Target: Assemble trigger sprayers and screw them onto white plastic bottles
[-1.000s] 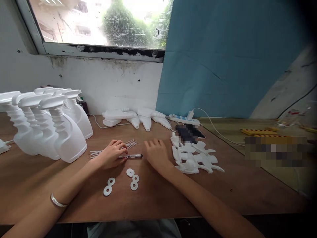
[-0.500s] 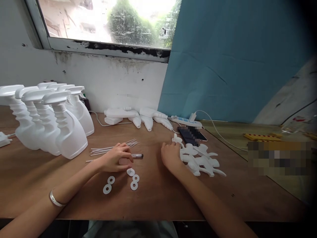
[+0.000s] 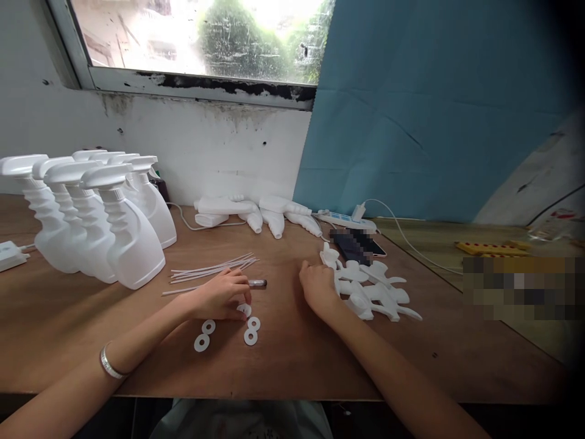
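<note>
My left hand (image 3: 223, 294) is low over the table, its thumb and fingertips closed around the edge of a white ring washer (image 3: 245, 309). Two more washers (image 3: 251, 336) lie just below it, and another pair (image 3: 202, 342) is under the wrist. A dark-capped pen (image 3: 258, 283) shows partly behind the fingers. Thin white tubes (image 3: 212, 269) lie beyond this hand. My right hand (image 3: 320, 288) rests with bent fingers against the left side of a pile of white spray trigger heads (image 3: 377, 292). Its fingertips are mostly hidden, so whether it grips one is unclear.
White spray bottles (image 3: 137, 253) with trigger heads stand at the left. More white bottles (image 3: 219, 207) lie along the wall. A phone (image 3: 350, 244), a power strip (image 3: 347, 221) and a white cable (image 3: 397, 225) are behind the pile. A white adapter (image 3: 11, 255) sits far left.
My left fingers have come down and closed in on the washer. My right hand stays beside the trigger heads. The whole view has shifted slightly.
</note>
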Demonstrator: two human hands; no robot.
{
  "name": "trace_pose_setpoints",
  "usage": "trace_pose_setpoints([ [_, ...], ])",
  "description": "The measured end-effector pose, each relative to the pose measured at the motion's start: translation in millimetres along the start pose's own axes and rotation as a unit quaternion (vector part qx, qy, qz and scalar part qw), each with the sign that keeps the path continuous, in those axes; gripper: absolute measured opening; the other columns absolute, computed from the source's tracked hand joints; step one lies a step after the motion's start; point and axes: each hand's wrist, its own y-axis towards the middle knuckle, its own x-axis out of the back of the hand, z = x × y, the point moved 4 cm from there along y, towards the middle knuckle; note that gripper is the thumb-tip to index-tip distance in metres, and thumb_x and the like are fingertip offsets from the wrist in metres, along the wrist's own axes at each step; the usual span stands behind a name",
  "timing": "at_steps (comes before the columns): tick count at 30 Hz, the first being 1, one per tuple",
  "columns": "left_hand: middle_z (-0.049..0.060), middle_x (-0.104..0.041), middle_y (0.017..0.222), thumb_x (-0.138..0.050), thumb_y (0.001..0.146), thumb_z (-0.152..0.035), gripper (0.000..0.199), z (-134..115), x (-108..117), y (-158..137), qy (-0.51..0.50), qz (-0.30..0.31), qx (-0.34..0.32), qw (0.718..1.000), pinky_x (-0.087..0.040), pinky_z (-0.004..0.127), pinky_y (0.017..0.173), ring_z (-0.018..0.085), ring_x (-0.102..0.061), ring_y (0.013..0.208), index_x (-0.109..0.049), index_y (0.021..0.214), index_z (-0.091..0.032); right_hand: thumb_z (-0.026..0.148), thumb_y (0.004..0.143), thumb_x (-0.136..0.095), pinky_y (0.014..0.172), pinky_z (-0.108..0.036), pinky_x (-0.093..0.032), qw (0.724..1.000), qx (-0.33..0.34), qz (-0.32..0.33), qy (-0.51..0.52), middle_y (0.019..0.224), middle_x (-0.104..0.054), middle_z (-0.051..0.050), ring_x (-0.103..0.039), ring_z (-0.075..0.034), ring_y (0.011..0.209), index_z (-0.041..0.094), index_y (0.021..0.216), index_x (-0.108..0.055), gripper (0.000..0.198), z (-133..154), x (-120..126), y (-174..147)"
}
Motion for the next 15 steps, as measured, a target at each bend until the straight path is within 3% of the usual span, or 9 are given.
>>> trace_pose_setpoints([
  [7,-0.001,-0.061,0.078,-0.055,0.079,-0.024,0.005,0,-6,1,0.015,0.008,0.011,1.0,-0.029,0.027,0.074,0.014,-0.05,0.077,-0.054,0.081,-0.02,-0.006,0.074,-0.04,0.066,-0.039,-0.035,1.0,-0.01,-0.001,0.001,0.086,-0.061,-0.029,-0.056,-0.034,0.089,-0.001,0.089,-0.059,0.024,-6,-4,2],
  [11,-0.001,-0.062,0.075,-0.052,0.082,-0.03,0.012,1,-5,0,0.012,0.006,0.008,1.0,-0.029,0.027,0.075,0.015,-0.052,0.077,-0.056,0.079,-0.02,-0.007,0.072,-0.042,0.067,-0.039,-0.034,1.0,0.007,0.002,0.001,0.083,-0.062,-0.029,-0.055,-0.034,0.089,-0.002,0.087,-0.059,0.024,-8,-10,5],
  [15,0.002,-0.063,0.083,-0.041,0.087,-0.022,0.016,0,1,-2,0.012,-0.012,0.018,1.0,-0.03,0.028,0.075,0.015,-0.053,0.08,-0.057,0.089,-0.019,-0.006,0.073,-0.04,0.066,-0.037,-0.034,0.999,0.035,-0.021,0.006,0.089,-0.061,-0.027,-0.054,-0.032,0.087,0.001,0.09,-0.058,0.025,-2,-6,4],
])
